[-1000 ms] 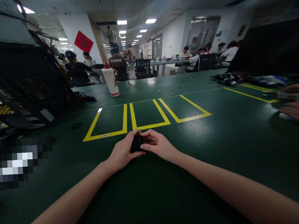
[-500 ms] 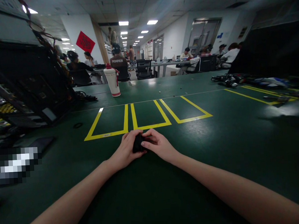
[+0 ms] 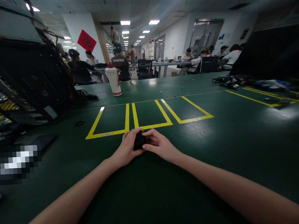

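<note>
Blk ring [image 3: 79, 123] on table [image 3: 191, 140], L of hands. L hand [image 3: 123, 150] clamped round blk part [image 3: 138, 141], nr yellow tape [image 3: 155, 126]; can't tell if lifted. R hand [image 3: 162, 146] pinches its R side. Grip ~same as a moment ago, so part's still held btwn both.

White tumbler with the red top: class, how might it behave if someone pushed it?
The white tumbler would probably tip if pushed near the top, being tall and narrower at its base. Its even, upright wall suggests it is stiff. The red strap at its side looks limp and might swing.
</note>
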Demonstrator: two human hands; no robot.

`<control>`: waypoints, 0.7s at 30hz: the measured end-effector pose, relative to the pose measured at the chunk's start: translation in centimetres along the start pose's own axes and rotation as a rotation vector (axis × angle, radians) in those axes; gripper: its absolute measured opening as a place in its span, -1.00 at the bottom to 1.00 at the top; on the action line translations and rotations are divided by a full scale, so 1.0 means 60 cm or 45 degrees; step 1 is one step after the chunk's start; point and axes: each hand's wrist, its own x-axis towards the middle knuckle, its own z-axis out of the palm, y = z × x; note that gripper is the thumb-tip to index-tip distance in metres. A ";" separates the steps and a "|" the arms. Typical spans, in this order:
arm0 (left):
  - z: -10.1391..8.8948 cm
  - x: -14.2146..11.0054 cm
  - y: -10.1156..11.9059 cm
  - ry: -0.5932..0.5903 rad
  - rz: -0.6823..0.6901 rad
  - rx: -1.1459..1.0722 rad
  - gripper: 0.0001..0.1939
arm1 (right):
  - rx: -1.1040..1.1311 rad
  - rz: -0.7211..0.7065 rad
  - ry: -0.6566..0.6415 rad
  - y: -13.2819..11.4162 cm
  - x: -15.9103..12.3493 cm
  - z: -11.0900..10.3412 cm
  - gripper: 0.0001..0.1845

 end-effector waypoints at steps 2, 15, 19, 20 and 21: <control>0.001 0.000 -0.002 0.000 0.010 -0.008 -0.47 | -0.016 -0.013 0.025 0.001 0.001 0.001 -0.73; -0.003 -0.002 0.002 -0.030 0.018 0.000 -0.48 | -0.111 0.005 -0.008 -0.010 -0.003 0.000 -0.69; -0.004 -0.001 0.002 -0.031 0.025 0.002 -0.48 | -0.089 -0.005 0.029 -0.009 -0.002 0.002 -0.79; -0.004 -0.001 0.002 -0.032 0.025 0.003 -0.48 | -0.084 -0.007 0.040 -0.008 -0.001 0.002 -0.81; -0.004 -0.001 0.002 -0.034 0.024 0.005 -0.48 | -0.082 -0.010 0.047 -0.007 0.000 0.002 -0.81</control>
